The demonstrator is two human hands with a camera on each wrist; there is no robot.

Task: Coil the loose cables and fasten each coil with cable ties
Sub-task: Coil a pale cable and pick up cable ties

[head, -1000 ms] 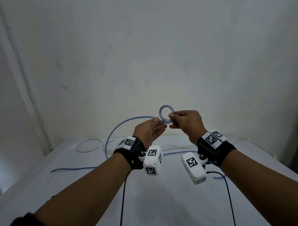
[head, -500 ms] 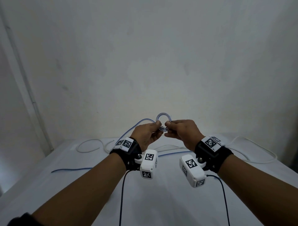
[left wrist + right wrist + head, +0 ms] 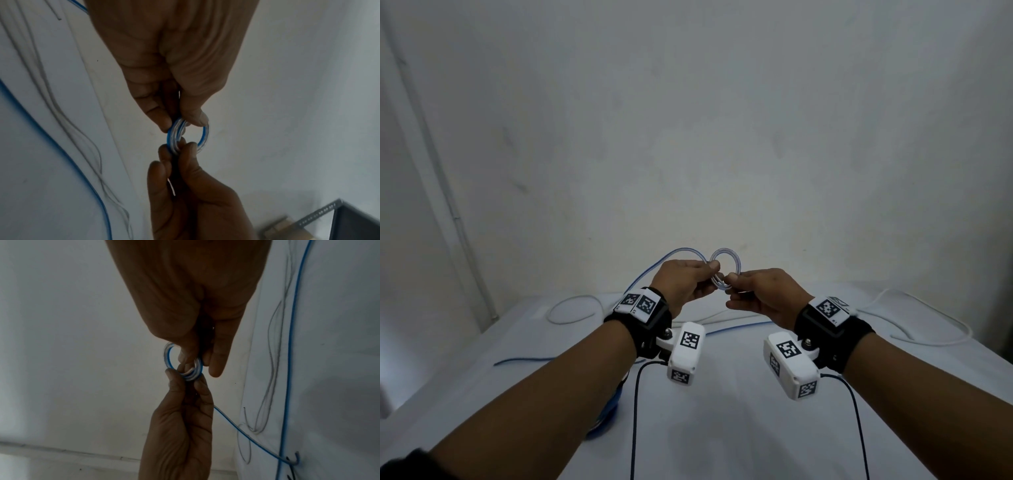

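A small coil of blue and white cable (image 3: 736, 261) is held up in front of the wall, above the white table (image 3: 722, 428). My left hand (image 3: 714, 266) pinches its left side between thumb and forefinger (image 3: 164, 125). My right hand (image 3: 730, 278) pinches its lower edge, seen close in the right wrist view (image 3: 195, 360). The coil (image 3: 204, 138) has several turns (image 3: 167, 356). The loose blue cable (image 3: 654, 270) arcs out from my left hand, drops to the table and trails away (image 3: 246, 434).
More of the blue cable (image 3: 736, 328) lies across the table behind my wrists. Thin white cables loop at the back left (image 3: 571, 310) and right (image 3: 928, 320). Under my left forearm shows something round and blue (image 3: 609, 411). A metal rack (image 3: 318, 216) stands beside the table.
Both hands and the coil have dropped slightly. My left hand, half open under the coil a second ago, now pinches it, with the cable arcing over that hand.
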